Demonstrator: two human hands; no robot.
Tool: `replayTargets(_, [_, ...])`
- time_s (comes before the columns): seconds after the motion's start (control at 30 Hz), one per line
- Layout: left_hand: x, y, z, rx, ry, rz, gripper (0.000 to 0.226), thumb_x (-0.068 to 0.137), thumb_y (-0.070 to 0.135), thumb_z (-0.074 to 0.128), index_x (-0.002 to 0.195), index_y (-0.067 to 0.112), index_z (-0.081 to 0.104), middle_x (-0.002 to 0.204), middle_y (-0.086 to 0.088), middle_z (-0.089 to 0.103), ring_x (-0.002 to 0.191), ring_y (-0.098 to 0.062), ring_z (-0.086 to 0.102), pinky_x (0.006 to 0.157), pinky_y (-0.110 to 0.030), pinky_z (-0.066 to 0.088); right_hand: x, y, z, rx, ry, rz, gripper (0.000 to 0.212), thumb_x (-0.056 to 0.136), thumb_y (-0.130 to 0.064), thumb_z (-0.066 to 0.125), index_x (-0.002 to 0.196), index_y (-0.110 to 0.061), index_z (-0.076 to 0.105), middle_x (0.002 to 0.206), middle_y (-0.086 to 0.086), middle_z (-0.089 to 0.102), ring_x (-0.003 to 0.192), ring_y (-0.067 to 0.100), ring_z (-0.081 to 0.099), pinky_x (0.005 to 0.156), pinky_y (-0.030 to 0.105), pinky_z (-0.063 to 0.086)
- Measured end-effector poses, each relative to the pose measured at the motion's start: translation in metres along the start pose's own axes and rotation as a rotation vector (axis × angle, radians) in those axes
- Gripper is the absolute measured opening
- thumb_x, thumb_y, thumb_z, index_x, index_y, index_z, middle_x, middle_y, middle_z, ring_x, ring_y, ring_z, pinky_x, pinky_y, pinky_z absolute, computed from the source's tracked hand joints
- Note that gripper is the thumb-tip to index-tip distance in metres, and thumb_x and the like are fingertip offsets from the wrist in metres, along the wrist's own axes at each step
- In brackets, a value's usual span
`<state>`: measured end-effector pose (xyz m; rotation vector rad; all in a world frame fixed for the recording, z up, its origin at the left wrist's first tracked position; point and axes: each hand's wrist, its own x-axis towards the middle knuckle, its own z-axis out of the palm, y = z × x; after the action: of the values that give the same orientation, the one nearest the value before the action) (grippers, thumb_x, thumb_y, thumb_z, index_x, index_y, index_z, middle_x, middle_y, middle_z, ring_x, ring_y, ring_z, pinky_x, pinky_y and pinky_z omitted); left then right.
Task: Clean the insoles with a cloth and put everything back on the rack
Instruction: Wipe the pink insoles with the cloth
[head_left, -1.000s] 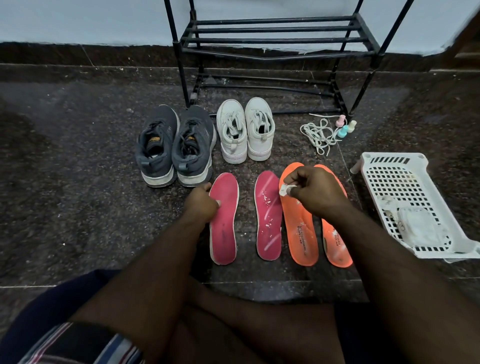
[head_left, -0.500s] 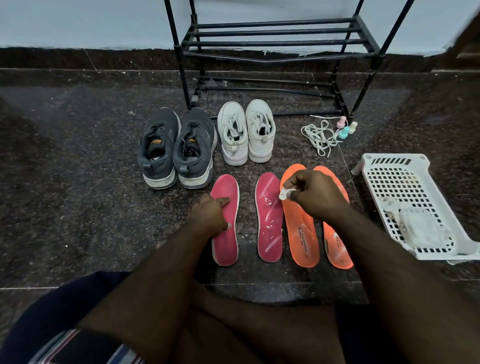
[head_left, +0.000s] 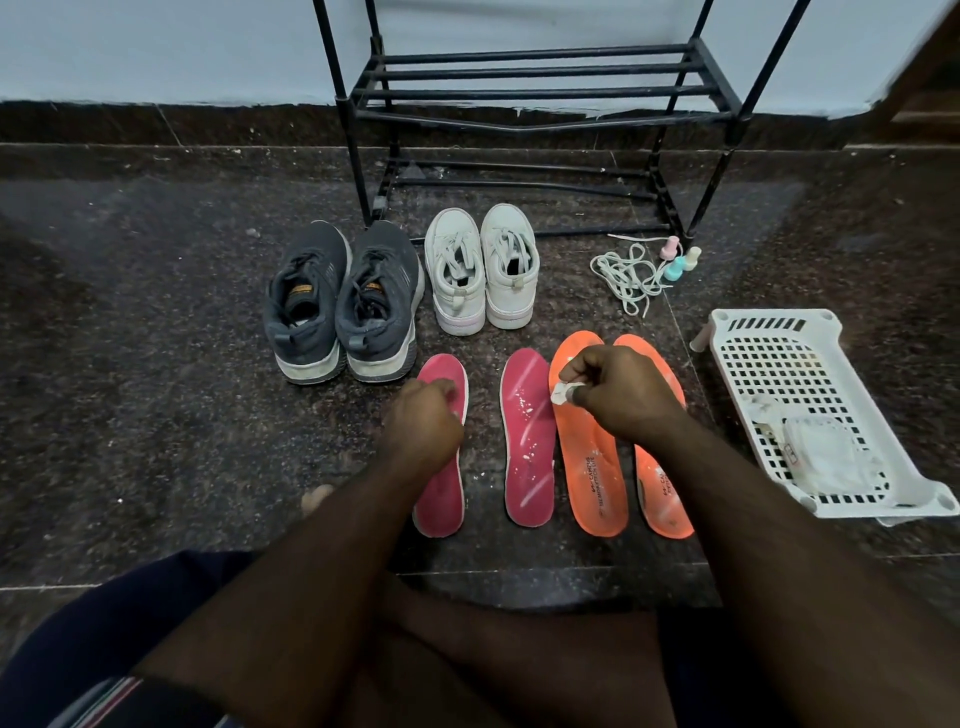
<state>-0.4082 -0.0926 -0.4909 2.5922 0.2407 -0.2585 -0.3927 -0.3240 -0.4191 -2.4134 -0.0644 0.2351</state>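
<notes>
Four insoles lie in a row on the dark stone floor: a left pink insole (head_left: 439, 499), a right pink insole (head_left: 527, 441) speckled with white bits, and two orange insoles (head_left: 597, 483) (head_left: 662, 499). My left hand (head_left: 423, 415) rests on the upper half of the left pink insole with its fingers curled onto it. My right hand (head_left: 623, 400) pinches a small white cloth wad (head_left: 563, 392) just above the toe end of the nearer orange insole. The black metal rack (head_left: 545, 93) stands against the wall behind, its shelves bare.
Grey sneakers (head_left: 343, 306) and white sneakers (head_left: 480, 270) stand in front of the rack. White laces (head_left: 628, 275) and small pastel bottles (head_left: 678, 260) lie by the rack's right leg. A white perforated basket (head_left: 769, 332) at the right holds white packets. My knees fill the bottom.
My left hand slid from the toe edge of the left pink insole down onto it and curled. My right hand with the cloth wad stayed over the orange insole.
</notes>
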Motion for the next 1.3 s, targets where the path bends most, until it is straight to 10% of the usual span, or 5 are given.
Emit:
replayTargets(0.2, [-0.004, 0.048, 0.021, -0.166, -0.112, -0.079, 0.012, 0.085, 0.015, 0.061, 0.095, 0.01, 0.066, 0.092, -0.006, 0.071, 0.089, -0.027, 0.067, 0.075, -0.032, 0.054, 0.0, 0.002, -0.002, 0.006, 0.005, 0.011, 0.019, 0.077, -0.005, 0.071, 0.083, -0.023, 0.071, 0.073, -0.016, 0.065, 0.069, -0.002, 0.06, 0.057, 0.009, 0.039])
replayTargets(0.5, [0.009, 0.064, 0.042, -0.247, -0.142, -0.275, 0.032, 0.082, 0.014, 0.061, 0.113, 0.006, 0.057, 0.109, -0.016, 0.068, 0.1, -0.036, 0.067, 0.082, -0.04, 0.055, 0.003, 0.008, -0.004, 0.042, 0.02, 0.028, 0.018, 0.077, -0.006, 0.073, 0.082, -0.023, 0.071, 0.073, -0.012, 0.066, 0.07, 0.004, 0.062, 0.06, 0.017, 0.042])
replayTargets(0.73, [-0.004, 0.055, 0.02, -0.927, -0.334, -0.386, 0.024, 0.091, -0.004, 0.048, 0.108, 0.009, 0.06, 0.096, -0.014, 0.073, 0.074, -0.024, 0.072, 0.053, -0.035, 0.059, 0.005, 0.008, -0.007, 0.133, 0.052, 0.049, 0.02, 0.074, -0.004, 0.075, 0.079, -0.023, 0.07, 0.076, -0.007, 0.07, 0.072, 0.011, 0.066, 0.068, 0.028, 0.054])
replayTargets(1.13, [-0.046, 0.056, -0.054, -1.495, -0.6, -0.2, 0.028, 0.085, 0.008, 0.049, 0.084, 0.014, 0.076, 0.079, -0.011, 0.065, 0.071, -0.028, 0.061, 0.098, -0.062, 0.043, -0.011, -0.046, -0.029, 0.485, 0.181, -0.103, 0.018, 0.08, -0.006, 0.076, 0.094, -0.016, 0.076, 0.091, -0.005, 0.075, 0.083, 0.008, 0.071, 0.078, 0.025, 0.057])
replayTargets(1.3, [-0.069, 0.071, -0.063, -1.642, -0.679, -0.169, 0.052, 0.095, 0.017, 0.034, 0.065, 0.018, 0.077, 0.074, -0.008, 0.07, 0.067, -0.026, 0.068, 0.068, -0.054, 0.059, -0.02, -0.058, -0.014, 0.183, 0.156, -0.185, 0.02, 0.085, -0.011, 0.07, 0.101, -0.022, 0.075, 0.099, -0.009, 0.072, 0.089, 0.004, 0.066, 0.086, 0.029, 0.053])
